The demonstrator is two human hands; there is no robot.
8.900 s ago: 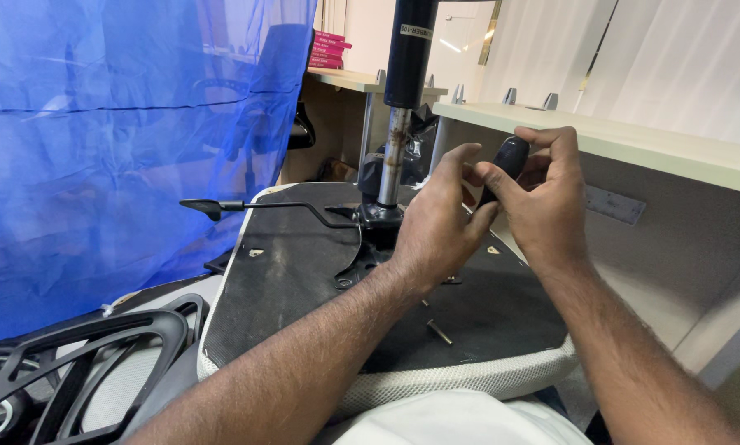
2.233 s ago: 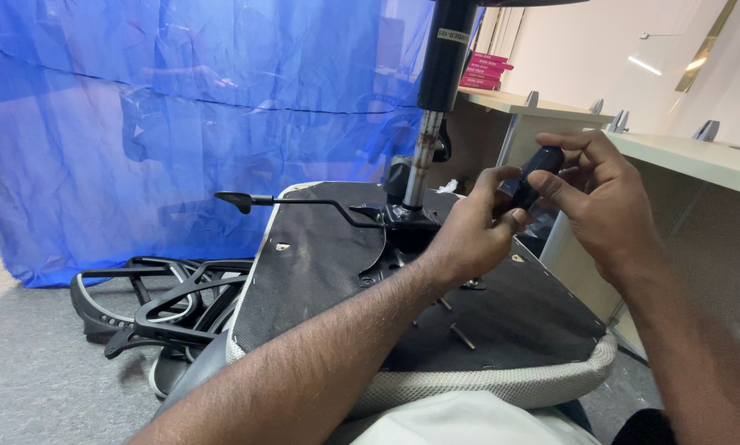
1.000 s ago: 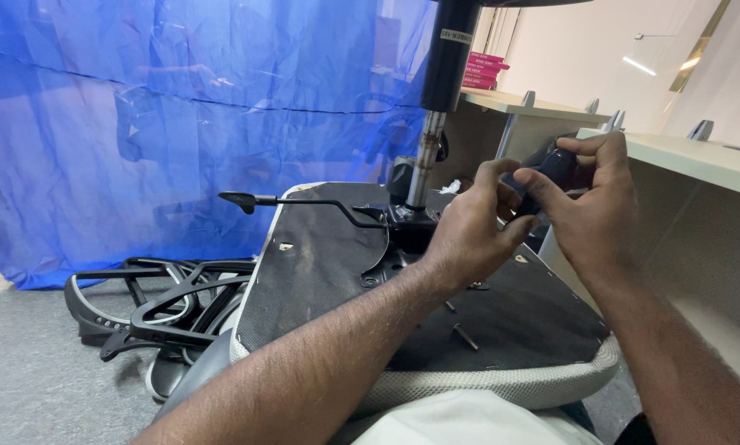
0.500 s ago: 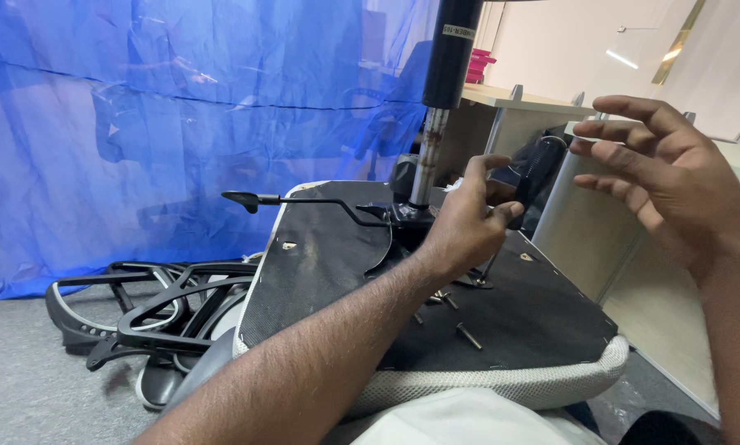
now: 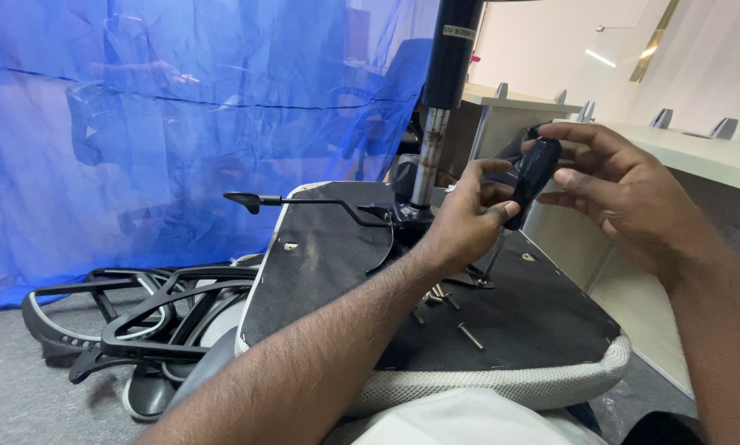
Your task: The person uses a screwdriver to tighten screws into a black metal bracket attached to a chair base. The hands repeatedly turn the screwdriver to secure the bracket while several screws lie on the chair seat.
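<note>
left hand (image 5: 469, 218) and right hand (image 5: 625, 194) both grip the black handle of a screwdriver (image 5: 533, 177), shaft angled down onto the mechanism plate on the underside of an upturned office chair seat (image 5: 329, 272). loose bolts (image 5: 456, 317) lie on the black underside. gas lift column (image 5: 444, 91) stands upright. lever (image 5: 296, 200) projects left. black chair frame parts (image 5: 131, 317) lie on the floor before a blue plastic sheet (image 5: 139, 107).

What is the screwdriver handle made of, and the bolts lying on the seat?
The screwdriver handle looks like black plastic or hard rubber: dark, smooth, with a slight sheen. The left hand and right hand both grip it. The bolts on the seat look like metal: grey and shiny. The seat underside seems a black, matte fabric-covered board.
</note>
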